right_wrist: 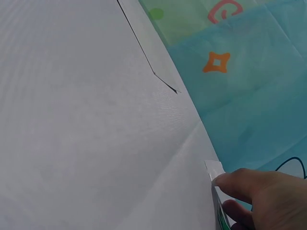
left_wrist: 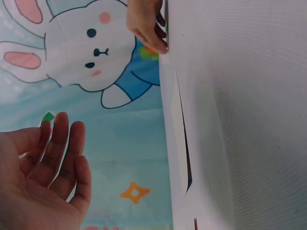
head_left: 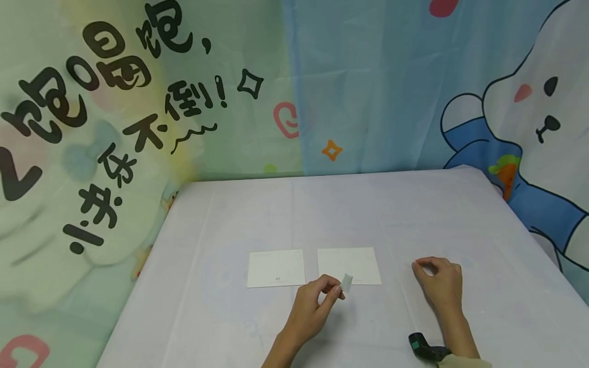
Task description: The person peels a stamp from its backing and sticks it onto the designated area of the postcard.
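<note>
My left hand (head_left: 315, 306) pinches a small pale paper piece (head_left: 346, 282) between thumb and index finger, above the near edge of the right white card (head_left: 331, 259). In the left wrist view a bit of green on that piece shows at the fingertips. The left white card (head_left: 276, 268) lies flat beside it, with a tiny mark near its lower edge. Farther right, low over the table, my right hand (head_left: 444, 286) pinches a white paper sheet (right_wrist: 214, 167) with some green on it; the fingers hide most of that sheet.
A white cloth covers the table (head_left: 239, 214). Behind it hangs a printed curtain (head_left: 368, 92) with large lettering and a cartoon rabbit. A black device (head_left: 425, 348) sits at the right wrist, by the sleeve.
</note>
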Available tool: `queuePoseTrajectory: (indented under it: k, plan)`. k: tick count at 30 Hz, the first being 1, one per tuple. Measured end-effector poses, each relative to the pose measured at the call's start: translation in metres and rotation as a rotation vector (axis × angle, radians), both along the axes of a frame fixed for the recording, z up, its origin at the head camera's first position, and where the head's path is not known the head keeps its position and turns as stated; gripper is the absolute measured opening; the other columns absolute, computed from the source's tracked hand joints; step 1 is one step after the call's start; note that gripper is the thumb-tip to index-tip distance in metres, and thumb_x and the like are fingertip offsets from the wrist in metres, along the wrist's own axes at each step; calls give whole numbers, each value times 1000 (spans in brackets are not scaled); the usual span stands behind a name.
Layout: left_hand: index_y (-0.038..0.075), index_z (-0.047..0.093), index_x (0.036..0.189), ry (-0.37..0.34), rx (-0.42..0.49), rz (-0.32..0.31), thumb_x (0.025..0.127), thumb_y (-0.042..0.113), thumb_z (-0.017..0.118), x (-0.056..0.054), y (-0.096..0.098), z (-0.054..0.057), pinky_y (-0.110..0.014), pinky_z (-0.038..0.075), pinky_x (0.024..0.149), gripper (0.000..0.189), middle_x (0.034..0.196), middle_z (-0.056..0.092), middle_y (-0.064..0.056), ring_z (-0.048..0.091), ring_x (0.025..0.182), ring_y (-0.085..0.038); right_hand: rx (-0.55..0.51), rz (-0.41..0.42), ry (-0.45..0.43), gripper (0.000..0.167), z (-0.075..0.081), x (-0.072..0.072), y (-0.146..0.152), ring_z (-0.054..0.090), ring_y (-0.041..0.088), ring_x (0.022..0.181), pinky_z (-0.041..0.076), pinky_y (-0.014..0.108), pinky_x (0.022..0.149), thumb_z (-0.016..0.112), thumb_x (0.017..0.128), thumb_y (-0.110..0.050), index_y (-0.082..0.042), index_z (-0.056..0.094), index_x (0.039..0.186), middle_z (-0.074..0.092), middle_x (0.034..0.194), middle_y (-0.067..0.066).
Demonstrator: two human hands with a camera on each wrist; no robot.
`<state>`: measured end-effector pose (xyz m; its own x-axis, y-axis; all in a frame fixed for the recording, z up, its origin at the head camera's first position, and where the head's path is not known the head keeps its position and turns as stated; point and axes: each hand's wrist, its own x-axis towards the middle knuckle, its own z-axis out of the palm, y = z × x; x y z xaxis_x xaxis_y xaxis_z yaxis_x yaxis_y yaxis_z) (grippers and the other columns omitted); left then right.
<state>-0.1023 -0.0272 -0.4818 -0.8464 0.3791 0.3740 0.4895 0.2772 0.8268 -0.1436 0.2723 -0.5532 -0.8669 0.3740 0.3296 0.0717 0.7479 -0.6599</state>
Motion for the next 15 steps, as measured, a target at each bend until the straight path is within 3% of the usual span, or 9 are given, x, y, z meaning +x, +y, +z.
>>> queuePoseTrajectory:
  k: [15]
  plan:
    - [14, 60, 95, 6, 8, 1, 98, 24, 47, 1, 0, -1, -22, 47, 69, 16, 80, 66, 10, 58, 77, -2, 45, -2, -8, 14, -2, -1, 1, 47, 38, 91, 32, 48, 79, 73, 76, -9, 3, 68, 83, 63, 94, 24]
